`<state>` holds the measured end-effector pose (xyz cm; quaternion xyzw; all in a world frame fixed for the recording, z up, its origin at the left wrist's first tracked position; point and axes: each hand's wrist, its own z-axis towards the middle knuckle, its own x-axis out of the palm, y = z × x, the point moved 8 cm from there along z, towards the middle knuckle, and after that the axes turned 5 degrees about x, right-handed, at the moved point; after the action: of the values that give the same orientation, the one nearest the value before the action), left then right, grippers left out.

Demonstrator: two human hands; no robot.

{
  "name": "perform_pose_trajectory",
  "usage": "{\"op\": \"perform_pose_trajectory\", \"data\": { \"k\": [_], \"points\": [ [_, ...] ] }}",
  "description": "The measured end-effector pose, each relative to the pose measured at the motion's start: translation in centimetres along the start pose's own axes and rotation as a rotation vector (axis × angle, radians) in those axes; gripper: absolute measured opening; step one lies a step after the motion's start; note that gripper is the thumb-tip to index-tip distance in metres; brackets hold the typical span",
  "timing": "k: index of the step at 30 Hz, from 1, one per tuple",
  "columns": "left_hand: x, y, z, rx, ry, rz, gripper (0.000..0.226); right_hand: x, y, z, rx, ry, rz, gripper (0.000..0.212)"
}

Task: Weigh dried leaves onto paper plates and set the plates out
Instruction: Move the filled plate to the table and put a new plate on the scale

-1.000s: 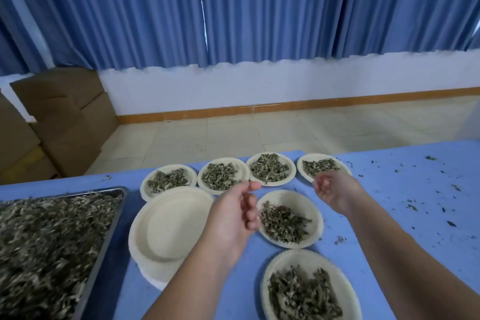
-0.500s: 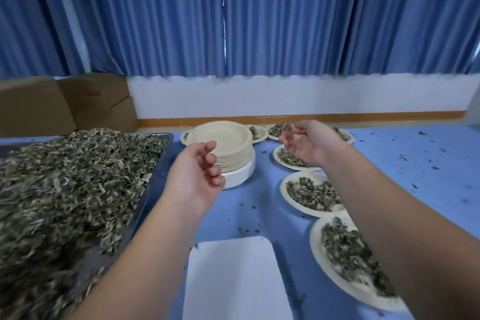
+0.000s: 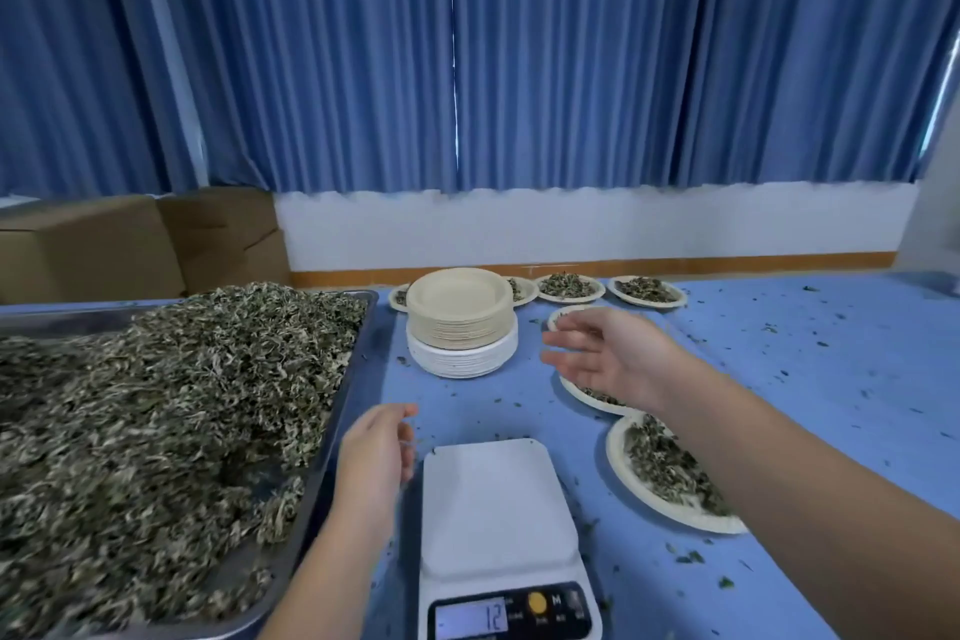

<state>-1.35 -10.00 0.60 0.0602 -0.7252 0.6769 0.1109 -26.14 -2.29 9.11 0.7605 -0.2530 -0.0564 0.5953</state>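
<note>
Now we hold nothing: the left hand point(image 3: 376, 447) hangs at ten o'clock of the kitchen scale point(image 3: 493, 509), its grip apart with fingers loosely curled. The right hand point(image 3: 608, 359) hovers at one o'clock, its grip spread flat toward the stack of paper plates point(image 3: 460, 301) at twelve. The dried leaves point(image 3: 156, 405) lie heaped in the steel tray point(image 3: 358, 364) at nine o'clock. Filled plates point(image 3: 617, 457) sit on the blue counter point(image 3: 805, 379) from three o'clock back to one.

We judge that a fresh plate comes next, and several things could spoil it. The display point(image 3: 472, 617) seems to read 12 with the pan bare, so a portion weighed without zeroing would come out wrong. The nested plates may lift two at once. Our right forearm crosses just above the nearest filled plates, and a low sweep back could tip one or drag leaves out. The heap stands above the tray rim, so a careless grab would scatter crumbs onto the counter.
</note>
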Motion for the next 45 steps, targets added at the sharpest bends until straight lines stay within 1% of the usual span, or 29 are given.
{"op": "perform_pose_trajectory", "data": {
  "k": [2,4,6,8,10,13,16,18,20,21,23,26,28,29,32,34,40,42,45],
  "points": [
    [-0.9,1.2,0.5,0.084,-0.005,0.173,0.021,0.0,-1.4,0.9,0.014,-0.032,-0.093,0.019],
    [-1.1,1.7,1.2,0.133,0.024,0.315,0.024,-0.1,-2.0,2.2,0.002,-0.106,-0.241,0.019],
    [-0.6,1.7,2.2,0.117,0.066,0.294,0.023,0.3,-1.0,3.6,-0.074,-0.182,-0.411,0.016],
    [-0.6,1.9,2.9,0.08,0.041,0.248,0.021,1.7,0.9,5.1,-0.2,-0.222,-0.624,0.016],
    [-0.8,2.3,3.1,0.068,0.016,0.233,0.021,4.2,2.9,6.7,-0.336,-0.21,-0.846,0.023],
    [-0.6,2.5,3.0,0.094,0.039,0.254,0.024,8.7,4.9,8.9,-0.498,-0.156,-1.102,0.037],
    [-0.7,2.8,3.2,0.095,0.038,0.28,0.025,12.2,4.2,11.1,-0.484,-0.063,-1.329,0.042],
    [-0.7,3.0,3.3,0.082,0.04,0.275,0.026,13.5,3.3,12.2,-0.431,-0.024,-1.491,0.037],
    [-0.7,3.1,3.5,0.077,0.039,0.265,0.027,14.3,2.6,12.9,-0.385,-0.013,-1.601,0.03],
    [-0.7,3.1,3.6,0.078,0.04,0.262,0.026,14.4,2.6,13.0,-0.373,-0.023,-1.633,0.032],
    [-0.6,3.1,3.6,0.085,0.043,0.272,0.025,14.4,2.8,13.2,-0.352,-0.059,-1.646,0.038],
    [-0.7,3.0,3.6,0.101,0.045,0.283,0.023,14.1,3.1,13.4,-0.362,-0.107,-1.645,0.026],
    [-0.6,2.9,3.6,0.106,0.055,0.299,0.023,13.9,3.1,13.2,-0.339,-0.128,-1.634,0.034],
    [-0.6,2.9,3.6,0.104,0.06,0.3,0.023,13.9,3.1,13.0,-0.324,-0.127,-1.619,0.034],
    [-0.6,3.0,3.5,0.095,0.069,0.297,0.023,13.6,3.5,12.8,-0.302,-0.137,-1.567,0.025],
    [-0.5,3.0,3.4,0.097,0.071,0.301,0.023,13.6,4.0,12.7,-0.31,-0.142,-1.533,0.028],
    [-0.5,2.9,3.5,0.105,0.07,0.291,0.022,13.6,5.8,12.3,-0.454,-0.216,-1.439,0.026],
    [-0.4,2.8,3.6,0.103,0.07,0.283,0.022,13.3,5.9,11.8,-0.51,-0.218,-1.372,0.024],
    [-0.4,2.7,3.7,0.11,0.075,0.284,0.02,12.9,5.7,9.4,-0.635,-0.218,-1.281,0.022]
  ]
}}
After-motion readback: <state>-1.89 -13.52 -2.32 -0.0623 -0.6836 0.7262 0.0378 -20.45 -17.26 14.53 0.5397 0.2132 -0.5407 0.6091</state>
